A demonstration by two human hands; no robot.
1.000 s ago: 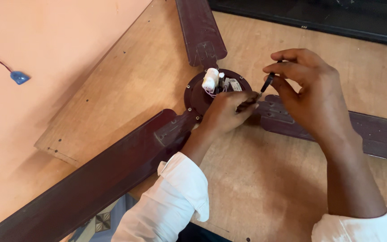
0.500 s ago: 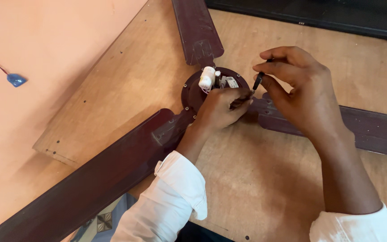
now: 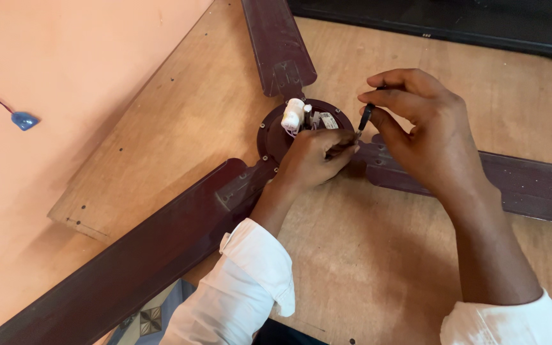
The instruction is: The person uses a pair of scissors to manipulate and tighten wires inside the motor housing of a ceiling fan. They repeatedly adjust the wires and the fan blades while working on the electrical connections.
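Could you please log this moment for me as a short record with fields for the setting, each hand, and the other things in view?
setting: wooden table with a dark brown ceiling fan lying on it
left hand: rests on the fan hub, fingers at its edge
right hand: pinches a thin dark tool over the hub
hub parts: white cylindrical part and wiring
other: blue object on the wall

1 fan hub (image 3: pixel 275 137), 3 blades (image 3: pixel 279 45), 1 screwdriver (image 3: pixel 365 119), 2 hands (image 3: pixel 439 137), 1 blue plug (image 3: pixel 25 119).
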